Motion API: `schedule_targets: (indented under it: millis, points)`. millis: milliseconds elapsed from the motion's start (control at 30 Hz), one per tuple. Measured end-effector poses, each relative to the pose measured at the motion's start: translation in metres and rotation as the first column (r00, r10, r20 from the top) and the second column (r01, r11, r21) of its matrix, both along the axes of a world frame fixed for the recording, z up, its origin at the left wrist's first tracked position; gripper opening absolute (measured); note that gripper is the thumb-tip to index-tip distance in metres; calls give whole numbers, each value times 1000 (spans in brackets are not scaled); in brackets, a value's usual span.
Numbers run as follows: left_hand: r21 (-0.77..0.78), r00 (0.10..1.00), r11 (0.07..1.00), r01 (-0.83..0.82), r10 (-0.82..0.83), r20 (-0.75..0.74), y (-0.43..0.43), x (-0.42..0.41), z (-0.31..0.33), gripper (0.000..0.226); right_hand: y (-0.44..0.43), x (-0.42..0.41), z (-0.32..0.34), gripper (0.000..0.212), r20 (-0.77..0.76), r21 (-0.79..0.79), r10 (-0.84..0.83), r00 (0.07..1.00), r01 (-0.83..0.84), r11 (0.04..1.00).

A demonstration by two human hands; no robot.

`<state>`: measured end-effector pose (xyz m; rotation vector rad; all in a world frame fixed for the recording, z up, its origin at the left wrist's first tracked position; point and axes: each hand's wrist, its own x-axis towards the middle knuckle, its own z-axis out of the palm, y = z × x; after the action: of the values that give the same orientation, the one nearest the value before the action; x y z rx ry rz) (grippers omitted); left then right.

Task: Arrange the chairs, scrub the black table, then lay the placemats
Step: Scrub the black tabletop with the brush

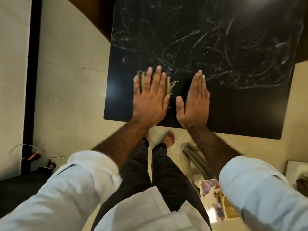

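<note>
Left hand [150,99] presses a frayed cloth [169,87] flat on the table [241,105] — fingers straight, spread; right hand [195,104], at its 3 o'clock, lies flat, fingers together.

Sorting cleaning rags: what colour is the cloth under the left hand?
Tan or beige cloth, frayed at its edge, seen in the head view.

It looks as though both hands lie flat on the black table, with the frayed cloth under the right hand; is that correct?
Not quite: the head view shows the frayed cloth under the left hand, not the right hand. Both hands do lie flat on the black table.
</note>
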<state>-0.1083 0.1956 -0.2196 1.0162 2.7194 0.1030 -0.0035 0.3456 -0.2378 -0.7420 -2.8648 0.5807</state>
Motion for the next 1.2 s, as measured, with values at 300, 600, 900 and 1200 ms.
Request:
schedule_targets:
  millis: [300, 600, 900, 1200]
  points:
    - [-4, 964, 964, 265, -265, 19, 7, 0, -2, 75, 5, 2, -1, 94, -113, -74, -39, 993, 31, 997]
    - [-43, 1000, 999, -3, 2, -15, 8, -27, 4, 78, 5, 1, 1, 94, -86, -80, -61, 994, 54, 995]
    - [-55, 952, 950, 306, -304, 45, 8, 3, 5, 77, 5, 4, 0, 90, -99, -81, -93, 991, 85, 993]
    - [-71, 999, 997, -21, 18, -37, -18, -99, 2, 78, -2, -14, 9, 94, 237, 172, -11, 971, -31, 985]
